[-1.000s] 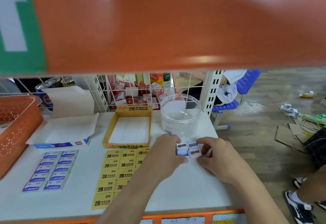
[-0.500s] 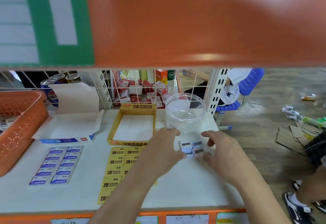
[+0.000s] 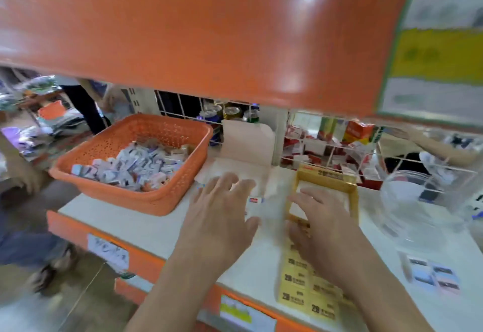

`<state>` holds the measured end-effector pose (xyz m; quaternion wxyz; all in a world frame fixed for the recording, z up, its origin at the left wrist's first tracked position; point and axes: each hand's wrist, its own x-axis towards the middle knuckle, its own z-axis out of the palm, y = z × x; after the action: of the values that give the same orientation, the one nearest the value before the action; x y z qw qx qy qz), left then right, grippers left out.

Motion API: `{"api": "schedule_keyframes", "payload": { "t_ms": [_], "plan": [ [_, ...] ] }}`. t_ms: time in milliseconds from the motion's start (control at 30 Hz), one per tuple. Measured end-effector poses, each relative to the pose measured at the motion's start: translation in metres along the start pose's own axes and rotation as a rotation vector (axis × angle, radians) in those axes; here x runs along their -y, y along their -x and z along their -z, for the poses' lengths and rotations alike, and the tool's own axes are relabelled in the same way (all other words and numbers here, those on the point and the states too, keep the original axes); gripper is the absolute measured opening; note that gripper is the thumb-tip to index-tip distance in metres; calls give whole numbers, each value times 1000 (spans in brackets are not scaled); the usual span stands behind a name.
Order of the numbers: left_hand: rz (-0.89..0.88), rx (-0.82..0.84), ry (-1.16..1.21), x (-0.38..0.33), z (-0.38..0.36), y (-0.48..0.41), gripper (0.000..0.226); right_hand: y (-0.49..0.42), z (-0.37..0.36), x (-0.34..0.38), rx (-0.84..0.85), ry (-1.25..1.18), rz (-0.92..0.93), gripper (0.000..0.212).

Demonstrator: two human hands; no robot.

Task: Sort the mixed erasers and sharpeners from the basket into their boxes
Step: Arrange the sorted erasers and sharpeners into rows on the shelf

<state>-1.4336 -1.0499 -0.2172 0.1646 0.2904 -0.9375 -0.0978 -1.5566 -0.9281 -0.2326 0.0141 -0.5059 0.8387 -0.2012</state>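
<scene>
- The left hand [image 3: 219, 214] is hovering palm down with its fingers spread wide and holding nothing. Its fingertips are reaching over the front of the white box [image 3: 245, 143].
- The right hand [image 3: 326, 230] is also spreading its fingers wide and gripping nothing. It is lying over the near edge of the yellow box [image 3: 326, 175]. Motion blur is hiding whether either hand is touching the surface below.
- The two hands are staying apart, with a strip of the white shelf [image 3: 130, 222] showing between them.
- Yellow erasers [image 3: 298, 297] are lying flat in rows on the shelf, just in front of the yellow box and partly under the right wrist.
- The white box is standing with its lid flap raised, just left of the yellow box.
- The orange basket [image 3: 125, 196] is sitting at the left end of the shelf, near the left hand, and is holding a loose pile of erasers and sharpeners [image 3: 136, 167].
- A clear tub [image 3: 418, 216] is standing to the right of the yellow box.
- Four pastel blocks [image 3: 431, 277] are sitting together in a square in front of the tub.
- An orange upper shelf [image 3: 209, 44] is spanning the top of the view.
</scene>
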Motion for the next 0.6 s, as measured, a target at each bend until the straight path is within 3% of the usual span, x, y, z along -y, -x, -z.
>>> {"api": "schedule_keyframes", "payload": {
  "t_ms": [333, 500, 600],
  "plan": [
    [313, 11, -92, 159, 62, -19, 34, -101, -30, 125, 85, -41, 173, 37],
    [327, 319, -221, 218, 64, -59, 21, -142, -49, 162, 166, -16, 139, 27],
    [259, 520, -66, 225, 59, -77, 36, -169, -68, 172, 250, 119, 99, 27]
  ]
}}
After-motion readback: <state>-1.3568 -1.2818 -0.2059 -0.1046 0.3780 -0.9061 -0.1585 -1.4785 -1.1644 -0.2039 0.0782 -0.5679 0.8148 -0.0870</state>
